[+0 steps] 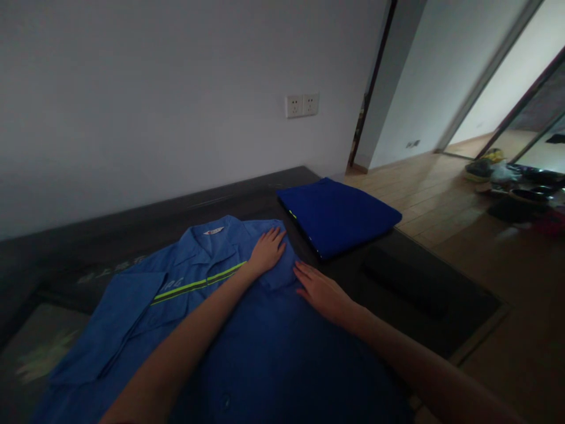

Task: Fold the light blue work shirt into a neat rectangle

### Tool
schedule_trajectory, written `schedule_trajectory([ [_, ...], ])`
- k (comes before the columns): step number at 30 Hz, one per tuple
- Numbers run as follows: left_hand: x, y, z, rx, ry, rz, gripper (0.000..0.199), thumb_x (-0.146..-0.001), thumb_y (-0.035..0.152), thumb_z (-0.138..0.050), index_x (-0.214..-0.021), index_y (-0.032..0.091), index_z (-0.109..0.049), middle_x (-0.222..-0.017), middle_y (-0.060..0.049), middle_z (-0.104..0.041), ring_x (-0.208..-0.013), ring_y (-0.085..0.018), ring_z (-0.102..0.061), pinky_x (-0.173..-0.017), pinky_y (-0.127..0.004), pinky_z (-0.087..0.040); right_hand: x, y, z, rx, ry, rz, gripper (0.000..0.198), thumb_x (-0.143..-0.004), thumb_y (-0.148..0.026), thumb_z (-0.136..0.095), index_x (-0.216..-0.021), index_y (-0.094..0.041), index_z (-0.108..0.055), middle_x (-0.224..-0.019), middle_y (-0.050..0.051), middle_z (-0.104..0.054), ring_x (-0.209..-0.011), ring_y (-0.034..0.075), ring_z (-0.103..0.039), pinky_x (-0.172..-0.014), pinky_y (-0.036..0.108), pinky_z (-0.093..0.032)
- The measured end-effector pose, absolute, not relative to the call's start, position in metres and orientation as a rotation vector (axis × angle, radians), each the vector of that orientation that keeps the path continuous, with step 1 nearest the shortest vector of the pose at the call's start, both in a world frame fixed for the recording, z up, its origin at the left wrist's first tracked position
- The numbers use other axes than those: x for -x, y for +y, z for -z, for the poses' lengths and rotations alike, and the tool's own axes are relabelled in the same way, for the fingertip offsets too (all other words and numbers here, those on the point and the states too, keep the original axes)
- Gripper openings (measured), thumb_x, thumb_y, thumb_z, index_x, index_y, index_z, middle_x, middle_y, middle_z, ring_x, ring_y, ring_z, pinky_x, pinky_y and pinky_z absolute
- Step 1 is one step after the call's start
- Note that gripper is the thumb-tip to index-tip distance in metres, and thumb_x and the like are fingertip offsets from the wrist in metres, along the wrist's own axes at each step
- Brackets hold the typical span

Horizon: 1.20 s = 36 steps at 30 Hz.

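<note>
A blue work jacket (194,318) lies spread on the dark table, its collar toward the wall and a yellow-green stripe across the chest. One sleeve is folded over the front at the left. My left hand (267,250) rests flat on the shoulder area at the right, fingers stretched out. Just nearer to me, my right hand (324,294) touches the cloth at the jacket's right edge, its fingers extended and the thumb apart. Both palms are hidden. Beyond my hands lies a folded, brighter blue garment (342,215).
The dark table (247,197) stands along a pale wall with two sockets (302,105). A dark, long object (401,282) lies on its right part. Wooden floor (424,182) stretches beyond, with a pile of assorted items (516,182) at the far right.
</note>
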<state>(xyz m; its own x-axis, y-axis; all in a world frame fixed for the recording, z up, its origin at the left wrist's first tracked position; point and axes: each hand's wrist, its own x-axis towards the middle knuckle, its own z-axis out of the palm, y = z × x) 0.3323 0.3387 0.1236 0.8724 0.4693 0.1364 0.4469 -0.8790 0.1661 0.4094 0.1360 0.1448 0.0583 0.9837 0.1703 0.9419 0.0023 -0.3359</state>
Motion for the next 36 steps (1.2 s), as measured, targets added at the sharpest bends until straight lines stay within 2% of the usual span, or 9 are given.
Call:
schedule_trajectory([
  [5,-0.320,0.352,-0.116,-2.945,0.721,-0.208,0.050,-0.097,0.041,-0.027,-0.145,0.027,-0.032,-0.154,-0.008,-0.027,-0.142,-0.026,-0.023,-0.114,-0.048,-0.023,-0.406,0.136,-0.131,2.051,-2.036,-0.145,0.055,-0.088,-0.028,-0.057,-0.137,-0.005,-0.046,-0.145,0.020,-0.038,-0.136,0.029,-0.034,-0.111,0.043,-0.035],
  [7,-0.319,0.357,-0.120,-2.929,0.685,-0.178,0.051,-0.097,0.043,-0.029,-0.145,0.026,-0.032,-0.153,-0.009,-0.027,-0.141,-0.026,-0.025,-0.113,-0.047,-0.024,-0.404,0.136,-0.132,2.076,-2.021,-0.123,0.055,-0.088,-0.029,-0.058,-0.136,-0.005,-0.047,-0.144,0.021,-0.039,-0.135,0.030,-0.035,-0.110,0.044,-0.036],
  [11,-0.332,0.363,-0.132,-2.885,0.744,-0.320,0.047,-0.097,0.036,-0.030,-0.137,0.015,-0.045,-0.144,-0.012,-0.044,-0.134,-0.022,-0.040,-0.112,-0.038,-0.031,-0.401,0.137,-0.139,2.082,-1.966,-0.112,0.052,-0.089,-0.031,-0.056,-0.134,-0.007,-0.051,-0.142,0.021,-0.043,-0.133,0.031,-0.039,-0.109,0.045,-0.038],
  [13,-0.343,0.364,-0.135,-2.901,0.740,-0.375,0.045,-0.096,0.029,-0.030,-0.135,0.012,-0.047,-0.142,-0.012,-0.046,-0.133,-0.020,-0.040,-0.112,-0.035,-0.030,-0.401,0.138,-0.143,2.059,-1.956,-0.110,0.050,-0.090,-0.032,-0.054,-0.134,-0.008,-0.050,-0.143,0.019,-0.043,-0.133,0.030,-0.039,-0.108,0.045,-0.038],
  [17,-0.360,0.365,-0.129,-2.948,0.689,-0.204,0.049,-0.096,0.027,-0.028,-0.140,0.008,-0.039,-0.148,-0.014,-0.037,-0.139,-0.023,-0.030,-0.114,-0.042,-0.026,-0.404,0.138,-0.142,1.982,-2.053,-0.135,0.058,-0.088,-0.037,-0.057,-0.137,-0.006,-0.046,-0.146,0.020,-0.037,-0.136,0.030,-0.033,-0.111,0.045,-0.034],
  [21,-0.362,0.367,-0.118,-2.959,0.711,-0.197,0.053,-0.095,0.030,-0.028,-0.144,0.010,-0.032,-0.152,-0.012,-0.028,-0.142,-0.022,-0.024,-0.115,-0.045,-0.022,-0.405,0.134,-0.135,1.946,-2.155,-0.183,0.068,-0.084,-0.044,-0.061,-0.138,-0.007,-0.044,-0.145,0.022,-0.036,-0.137,0.031,-0.032,-0.111,0.046,-0.034],
  [28,-0.361,0.368,-0.113,-2.954,0.715,-0.241,0.054,-0.095,0.030,-0.028,-0.146,0.013,-0.029,-0.153,-0.010,-0.027,-0.142,-0.022,-0.022,-0.116,-0.045,-0.021,-0.411,0.129,-0.142,1.893,-2.151,-0.351,0.064,-0.086,-0.039,-0.060,-0.140,-0.010,-0.042,-0.150,0.019,-0.029,-0.141,0.028,-0.022,-0.114,0.045,-0.026],
  [32,-0.359,0.363,-0.117,-2.913,0.704,-0.405,0.054,-0.094,0.028,-0.031,-0.146,0.015,-0.026,-0.151,-0.011,-0.032,-0.140,-0.022,-0.028,-0.114,-0.045,-0.025,-0.426,0.123,-0.166,1.764,-2.012,-0.518,0.050,-0.091,-0.033,-0.054,-0.136,-0.013,-0.047,-0.147,0.015,-0.038,-0.138,0.023,-0.031,-0.113,0.042,-0.029],
  [36,-0.353,0.354,-0.130,-2.894,0.682,-0.687,0.051,-0.092,0.022,-0.034,-0.143,0.016,-0.030,-0.140,-0.010,-0.047,-0.131,-0.021,-0.040,-0.113,-0.043,-0.026,-0.440,0.082,-0.197,1.672,-1.557,-0.405,0.032,-0.091,-0.032,-0.051,-0.118,-0.018,-0.062,-0.127,0.010,-0.060,-0.121,0.020,-0.053,-0.104,0.039,-0.042],
])
